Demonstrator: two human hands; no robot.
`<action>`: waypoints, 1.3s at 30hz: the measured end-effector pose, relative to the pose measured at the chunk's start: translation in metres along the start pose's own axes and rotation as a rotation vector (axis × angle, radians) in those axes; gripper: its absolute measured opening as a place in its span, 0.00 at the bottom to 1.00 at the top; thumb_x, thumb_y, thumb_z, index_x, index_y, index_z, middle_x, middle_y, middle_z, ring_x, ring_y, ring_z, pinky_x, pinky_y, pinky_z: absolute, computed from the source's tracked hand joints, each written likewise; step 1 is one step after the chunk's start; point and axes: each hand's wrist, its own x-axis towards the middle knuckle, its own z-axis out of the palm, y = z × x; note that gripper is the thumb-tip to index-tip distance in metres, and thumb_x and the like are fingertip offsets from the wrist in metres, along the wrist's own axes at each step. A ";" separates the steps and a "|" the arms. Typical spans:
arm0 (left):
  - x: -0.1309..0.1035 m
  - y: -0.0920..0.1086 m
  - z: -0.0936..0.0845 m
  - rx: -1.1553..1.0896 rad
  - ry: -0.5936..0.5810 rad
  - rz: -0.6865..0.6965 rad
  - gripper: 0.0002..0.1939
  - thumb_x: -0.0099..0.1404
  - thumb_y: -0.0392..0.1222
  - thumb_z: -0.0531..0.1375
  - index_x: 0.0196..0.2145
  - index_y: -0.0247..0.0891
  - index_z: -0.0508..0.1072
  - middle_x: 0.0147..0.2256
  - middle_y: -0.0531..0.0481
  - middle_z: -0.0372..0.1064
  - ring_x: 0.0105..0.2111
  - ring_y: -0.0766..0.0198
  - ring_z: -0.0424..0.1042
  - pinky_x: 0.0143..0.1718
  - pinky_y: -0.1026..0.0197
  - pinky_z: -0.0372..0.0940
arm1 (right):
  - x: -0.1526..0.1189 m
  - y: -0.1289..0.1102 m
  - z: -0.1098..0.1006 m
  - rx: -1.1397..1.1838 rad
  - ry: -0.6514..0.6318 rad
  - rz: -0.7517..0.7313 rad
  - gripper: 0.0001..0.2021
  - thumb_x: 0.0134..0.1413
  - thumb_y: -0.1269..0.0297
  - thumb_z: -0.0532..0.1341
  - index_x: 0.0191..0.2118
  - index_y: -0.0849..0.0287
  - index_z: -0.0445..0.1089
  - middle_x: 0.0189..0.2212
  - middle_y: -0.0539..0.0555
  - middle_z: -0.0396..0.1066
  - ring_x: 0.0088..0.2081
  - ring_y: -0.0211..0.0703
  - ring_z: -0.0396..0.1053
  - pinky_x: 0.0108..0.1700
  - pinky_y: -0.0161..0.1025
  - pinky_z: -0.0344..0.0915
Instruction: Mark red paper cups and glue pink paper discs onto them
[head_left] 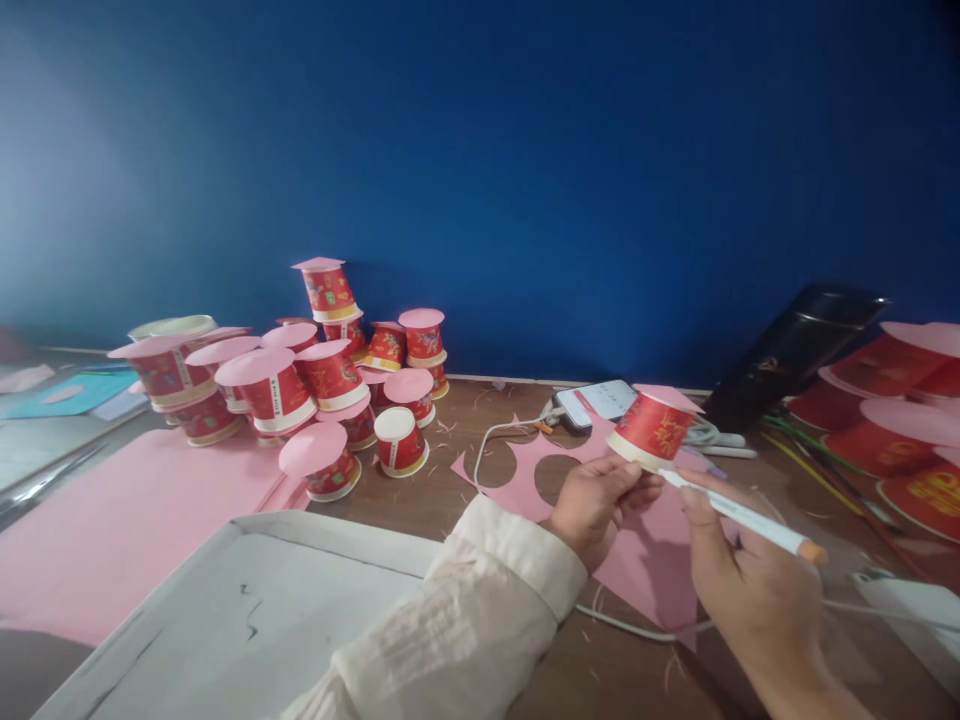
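Note:
My left hand (606, 500) pinches the lower rim of a red paper cup (652, 428), which is upside down and tilted, with pink paper on its top. In my right hand (750, 570) is a white pen (742, 515) with an orange end. The pen's tip is at the cup's pale rim, close to my left fingertips. Below the hands lies a pink sheet (649, 560) with round holes cut in it.
Stacked red cups (322, 375) with pink discs stand at the left; more cups (892, 410) are at the right. A black bottle (799, 350) leans by the blue wall. A phone (600, 402), white cable (637, 630), pink sheets (135, 520) and a white board (247, 610) lie around.

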 end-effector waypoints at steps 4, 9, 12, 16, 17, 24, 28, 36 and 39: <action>-0.001 0.001 0.001 0.012 -0.011 -0.013 0.24 0.42 0.48 0.77 0.33 0.28 0.79 0.30 0.45 0.75 0.31 0.65 0.73 0.44 0.60 0.65 | -0.001 -0.001 0.000 0.008 -0.004 -0.007 0.10 0.64 0.63 0.57 0.44 0.56 0.75 0.37 0.57 0.77 0.40 0.47 0.76 0.42 0.41 0.69; -0.002 0.001 0.001 0.035 -0.012 -0.021 0.24 0.42 0.49 0.77 0.32 0.28 0.79 0.29 0.45 0.75 0.31 0.64 0.73 0.45 0.59 0.65 | 0.000 -0.001 0.000 0.017 0.012 -0.041 0.10 0.63 0.66 0.58 0.47 0.57 0.74 0.39 0.57 0.78 0.41 0.47 0.76 0.45 0.41 0.68; -0.001 0.001 0.001 0.052 -0.015 -0.032 0.25 0.42 0.50 0.77 0.32 0.28 0.79 0.29 0.44 0.75 0.31 0.64 0.73 0.46 0.58 0.65 | 0.000 -0.001 0.000 -0.004 0.035 -0.049 0.11 0.63 0.67 0.59 0.49 0.57 0.73 0.40 0.57 0.78 0.42 0.47 0.76 0.45 0.42 0.68; -0.002 0.001 0.002 0.043 -0.013 -0.018 0.24 0.41 0.50 0.77 0.31 0.29 0.79 0.29 0.46 0.74 0.31 0.64 0.73 0.44 0.59 0.66 | 0.001 -0.002 -0.001 -0.003 0.006 -0.030 0.10 0.63 0.65 0.58 0.46 0.57 0.75 0.39 0.57 0.78 0.40 0.47 0.76 0.43 0.41 0.68; -0.002 0.001 0.002 0.036 -0.011 -0.009 0.24 0.41 0.49 0.77 0.31 0.29 0.79 0.29 0.46 0.74 0.31 0.65 0.72 0.44 0.59 0.66 | 0.001 -0.002 -0.001 0.004 -0.005 -0.021 0.10 0.63 0.65 0.58 0.45 0.57 0.75 0.38 0.57 0.78 0.41 0.47 0.76 0.43 0.41 0.68; -0.001 0.000 0.001 0.037 -0.019 -0.008 0.26 0.40 0.50 0.77 0.32 0.28 0.79 0.29 0.44 0.75 0.31 0.63 0.72 0.46 0.57 0.65 | -0.002 -0.002 0.001 -0.032 0.024 -0.027 0.10 0.62 0.67 0.59 0.46 0.58 0.75 0.39 0.58 0.78 0.41 0.47 0.76 0.44 0.41 0.68; 0.001 -0.001 0.000 0.029 -0.029 0.012 0.26 0.40 0.50 0.78 0.32 0.28 0.79 0.29 0.45 0.74 0.30 0.64 0.72 0.46 0.57 0.64 | -0.002 0.000 0.002 0.041 -0.009 -0.083 0.10 0.62 0.66 0.59 0.46 0.60 0.75 0.39 0.59 0.78 0.43 0.48 0.76 0.48 0.43 0.68; 0.002 -0.002 -0.002 0.018 -0.009 0.016 0.25 0.42 0.49 0.77 0.32 0.28 0.79 0.30 0.43 0.75 0.32 0.62 0.74 0.47 0.56 0.65 | -0.003 0.003 0.000 -0.044 0.021 0.046 0.11 0.63 0.62 0.58 0.45 0.59 0.75 0.38 0.58 0.78 0.42 0.50 0.76 0.46 0.43 0.69; 0.002 -0.002 -0.003 -0.010 0.004 0.022 0.25 0.43 0.49 0.77 0.33 0.28 0.79 0.29 0.45 0.75 0.30 0.64 0.73 0.46 0.58 0.65 | -0.005 0.003 0.001 -0.035 -0.020 0.078 0.12 0.64 0.61 0.57 0.45 0.60 0.75 0.38 0.59 0.78 0.42 0.50 0.77 0.44 0.42 0.70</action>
